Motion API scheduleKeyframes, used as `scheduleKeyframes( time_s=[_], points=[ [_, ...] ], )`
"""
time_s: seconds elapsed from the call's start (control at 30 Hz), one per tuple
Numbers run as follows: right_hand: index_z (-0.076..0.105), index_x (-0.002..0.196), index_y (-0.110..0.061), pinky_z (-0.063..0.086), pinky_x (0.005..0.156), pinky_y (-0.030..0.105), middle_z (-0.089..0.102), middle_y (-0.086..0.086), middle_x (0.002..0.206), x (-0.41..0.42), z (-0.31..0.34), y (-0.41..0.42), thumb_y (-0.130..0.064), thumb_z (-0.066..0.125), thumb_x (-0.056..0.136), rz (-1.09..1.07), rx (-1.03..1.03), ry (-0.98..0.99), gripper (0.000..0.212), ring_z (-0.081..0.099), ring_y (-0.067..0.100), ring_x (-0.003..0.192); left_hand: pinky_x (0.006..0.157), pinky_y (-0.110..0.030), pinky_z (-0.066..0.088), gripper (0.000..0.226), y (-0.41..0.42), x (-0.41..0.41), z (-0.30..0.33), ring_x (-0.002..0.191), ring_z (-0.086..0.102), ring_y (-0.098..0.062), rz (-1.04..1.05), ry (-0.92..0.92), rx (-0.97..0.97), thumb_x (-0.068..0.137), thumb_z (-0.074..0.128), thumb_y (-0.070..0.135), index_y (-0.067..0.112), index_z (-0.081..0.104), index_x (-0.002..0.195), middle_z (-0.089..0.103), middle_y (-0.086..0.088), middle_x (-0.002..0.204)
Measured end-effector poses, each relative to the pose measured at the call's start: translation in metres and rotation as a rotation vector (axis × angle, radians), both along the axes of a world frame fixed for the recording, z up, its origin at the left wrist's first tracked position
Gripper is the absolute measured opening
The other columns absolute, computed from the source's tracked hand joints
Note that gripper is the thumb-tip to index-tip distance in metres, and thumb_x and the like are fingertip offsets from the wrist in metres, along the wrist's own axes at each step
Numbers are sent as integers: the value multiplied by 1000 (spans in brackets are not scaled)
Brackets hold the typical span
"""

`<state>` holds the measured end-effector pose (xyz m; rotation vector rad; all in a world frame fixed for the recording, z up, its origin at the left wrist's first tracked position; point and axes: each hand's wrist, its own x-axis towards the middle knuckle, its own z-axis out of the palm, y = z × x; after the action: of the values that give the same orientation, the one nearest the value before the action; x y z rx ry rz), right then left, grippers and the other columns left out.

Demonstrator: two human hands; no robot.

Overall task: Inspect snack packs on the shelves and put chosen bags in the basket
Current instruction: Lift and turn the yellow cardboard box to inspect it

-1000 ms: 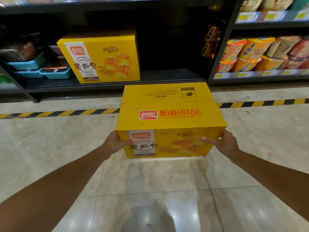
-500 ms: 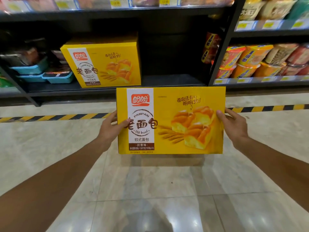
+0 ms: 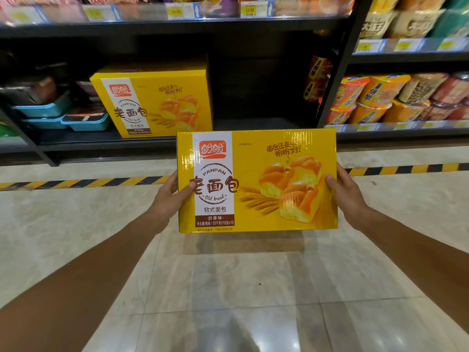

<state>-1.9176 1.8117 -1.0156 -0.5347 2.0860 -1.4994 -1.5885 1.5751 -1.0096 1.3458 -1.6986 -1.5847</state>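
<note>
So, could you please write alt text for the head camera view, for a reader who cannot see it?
Two hands, left hand and right hand, hold a yellow bread box upright by its side edges, printed front facing the camera, above a tiled floor. Behind, a matching box sits on a dark shelf beside blue trays.

Bright overhead store light, warm cast. Glare streaks on the glossy yellow box [image 3: 256, 181], strongest along its top edge. Polished floor [image 3: 228, 288] mirrors a white hotspot near the bottom, with a soft shadow under the box. Lower shelf bay [image 3: 253, 85] sits dark. Top price tags [image 3: 175, 11] and right-side packs are blurred. Wide-angle bending stretches the forearms and edges.
</note>
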Motion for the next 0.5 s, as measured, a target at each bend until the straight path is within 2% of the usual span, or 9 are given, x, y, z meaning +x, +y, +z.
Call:
scheduleKeyframes(
  time_s=[0.13,0.33,0.5],
  points=[
    [35,159,-34,47,97,38,54,-1,149,-1,0,1,-30,46,110,3,-4,-2,50,57,19,123,103,-59,52,66,1,-1,0,129,61,-29,6,-25,-15,96,67,36,38,38,154,60,-4,144],
    [35,159,-32,46,94,37,54,1,149,2,-2,3,-28,46,110,-4,-9,14,50,56,18,120,104,-60,51,65,4,1,2,131,59,-30,-13,-58,-37,96,67,38,39,38,154,58,-4,147],
    [33,158,-33,44,98,40,49,0,152,4,3,5,-32,57,105,-17,-4,24,58,51,24,134,104,-58,51,73,6,5,4,134,56,-31,-5,-74,-43,91,74,34,36,38,154,55,-4,149]
  ],
)
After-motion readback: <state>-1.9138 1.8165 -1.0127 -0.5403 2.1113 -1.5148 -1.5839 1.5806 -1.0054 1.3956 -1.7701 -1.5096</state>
